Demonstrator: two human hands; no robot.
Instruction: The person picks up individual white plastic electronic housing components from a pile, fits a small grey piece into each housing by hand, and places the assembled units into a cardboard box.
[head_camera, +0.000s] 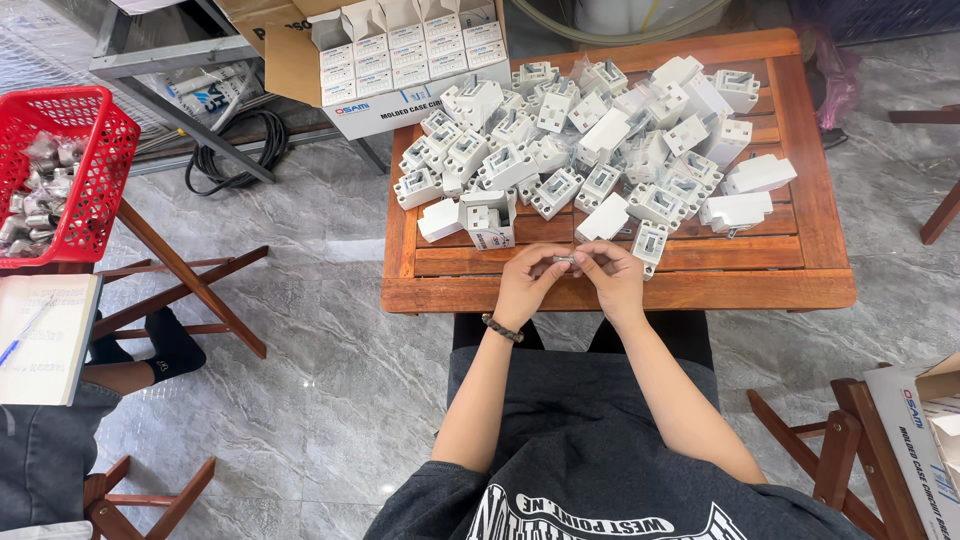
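2 hands (570, 275) pinching small metal part (564, 260) over table's near edge (620, 293)

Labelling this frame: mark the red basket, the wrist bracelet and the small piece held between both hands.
red basket (100, 150): head view, right side wall.
wrist bracelet (502, 329): head view, beads on left wrist.
small piece (565, 260): head view, its middle, between the fingertips.

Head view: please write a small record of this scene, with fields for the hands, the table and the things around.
left hand: pinches one end of a small clear part
right hand: pinches the other end
table: wooden, slatted
on table: pile of white switch units
behind table: open carton of small white boxes
far left: red basket of bagged parts
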